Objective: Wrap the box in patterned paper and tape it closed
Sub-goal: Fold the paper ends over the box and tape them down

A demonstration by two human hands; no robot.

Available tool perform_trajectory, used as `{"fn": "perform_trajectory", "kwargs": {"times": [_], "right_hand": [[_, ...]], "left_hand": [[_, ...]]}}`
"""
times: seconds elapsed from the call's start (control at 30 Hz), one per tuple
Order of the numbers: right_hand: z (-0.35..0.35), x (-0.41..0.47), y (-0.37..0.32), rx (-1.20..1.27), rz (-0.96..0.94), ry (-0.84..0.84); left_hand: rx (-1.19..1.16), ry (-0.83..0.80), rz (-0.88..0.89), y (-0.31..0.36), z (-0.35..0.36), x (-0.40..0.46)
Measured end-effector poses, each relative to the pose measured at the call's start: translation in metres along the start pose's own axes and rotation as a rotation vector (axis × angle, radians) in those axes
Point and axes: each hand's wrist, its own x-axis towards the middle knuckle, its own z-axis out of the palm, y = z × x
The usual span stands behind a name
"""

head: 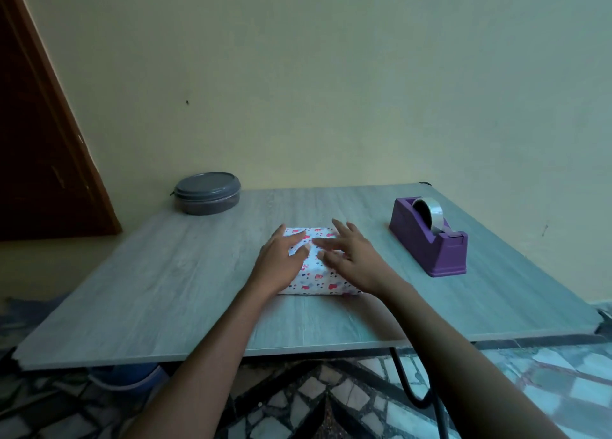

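A grey wood-grain table (165, 273) stands against a pale yellow wall (331, 74). At its far left corner sits a round lidded grey container (207, 193). A dark brown door (33, 157) is at left, and patterned tiled floor (314, 405) lies below.

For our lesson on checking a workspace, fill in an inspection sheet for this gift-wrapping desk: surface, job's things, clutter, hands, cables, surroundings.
Surface: grey wood-grain tabletop, low, on black metal legs.
Job's things: box wrapped in white paper with red and blue hearts, lying flat mid-table; purple plastic tape dispenser with a clear tape roll to its right, apart from it.
Clutter: round grey lidded plastic container at the far left corner.
Hands: left hand and right hand both lie on the box top, fingers straight, gripping nothing.
Cables: nothing seen.
Surroundings: plain yellow wall; dark brown wooden door at left; mosaic stone floor.
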Motion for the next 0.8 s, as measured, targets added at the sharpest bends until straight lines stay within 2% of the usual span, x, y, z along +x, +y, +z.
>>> {"fn": "perform_trajectory", "kwargs": {"times": [0.1,0.23,0.4,0.5,0.57,0.67,0.8], "right_hand": [[0.008,-0.005,0.007,0.153,0.078,0.164],[0.021,-0.007,0.010,0.175,0.220,0.325],[0.016,-0.010,0.009,0.299,0.286,0.291],[0.004,-0.021,0.009,0.395,0.260,0.356],[-0.004,-0.032,0.015,0.356,0.193,0.530],[-0.025,-0.047,0.032,0.187,0.118,0.836],[-0.064,-0.069,0.063,0.048,0.210,1.017]], "left_hand": [[0.033,0.088,-0.049,0.002,0.008,-0.001],[0.090,0.113,-0.094,0.009,0.009,-0.004],[0.092,0.078,-0.109,0.010,0.007,-0.004],[0.246,0.087,-0.129,0.018,0.003,-0.008],[0.407,0.193,-0.062,0.030,0.004,-0.013],[0.309,0.267,0.109,0.058,0.016,-0.018],[0.140,0.092,0.411,0.107,0.053,-0.025]]}}
